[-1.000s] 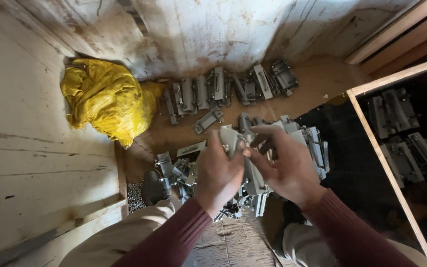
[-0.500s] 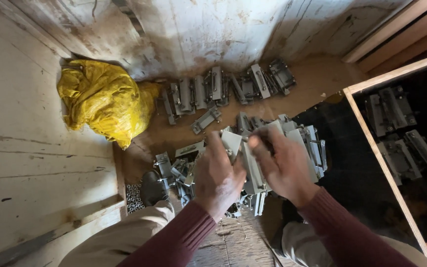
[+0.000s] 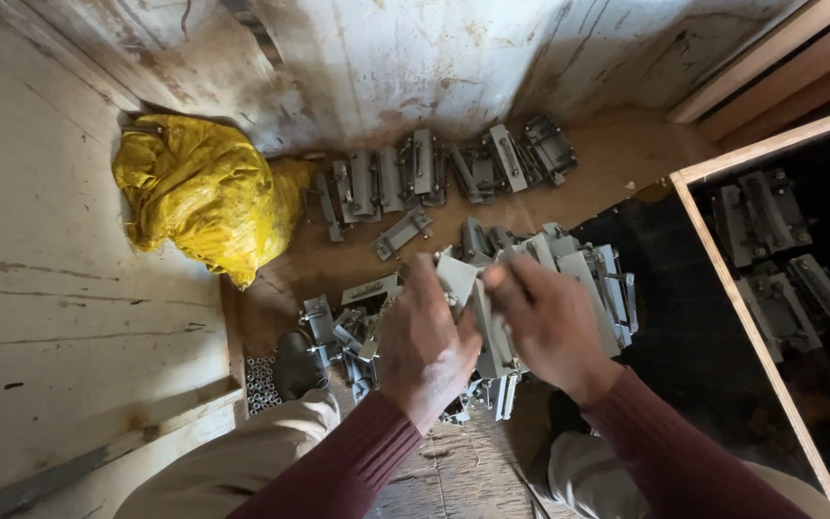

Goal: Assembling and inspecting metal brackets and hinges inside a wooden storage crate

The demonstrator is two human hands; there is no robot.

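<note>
1. At the far left of the frame a worn white board (image 3: pixel 60 288) fills the side, with a strip of pale wood (image 3: pixel 146 452) running along its lower edge.
2. In the upper left a crumpled yellow bag (image 3: pixel 199 197) lies on the brown floor (image 3: pixel 626 159), against the foot of a scuffed white wall (image 3: pixel 415 67).
3. Just right of the bag, a row of grey metal brackets (image 3: pixel 434 173) lies along the foot of the wall, and one loose bracket (image 3: pixel 402 232) sits a little below the row.
4. At lower left of centre, a small heap of nuts (image 3: pixel 261 383) lies beside a dark shoe (image 3: pixel 297 363), with a jumble of grey metal parts (image 3: pixel 348 332) just right of it.
5. The left hand (image 3: pixel 427 341), in a dark red sleeve (image 3: pixel 338 471), is at the centre of the frame, its fingers closed on a grey metal bracket (image 3: pixel 457 279) held just above the pile.
6. The right hand (image 3: pixel 551 322) is just beside it and grips the same bracket from the right, fingertips pinched near its upper end; the two hands nearly touch.
7. Behind the hands, a stack of brackets (image 3: pixel 588 279) lies on a dark mat (image 3: pixel 684 317).
8. At the right of the frame a wooden frame (image 3: pixel 737 288) borders a dark space where more brackets (image 3: pixel 780 250) lie in shadow.
</note>
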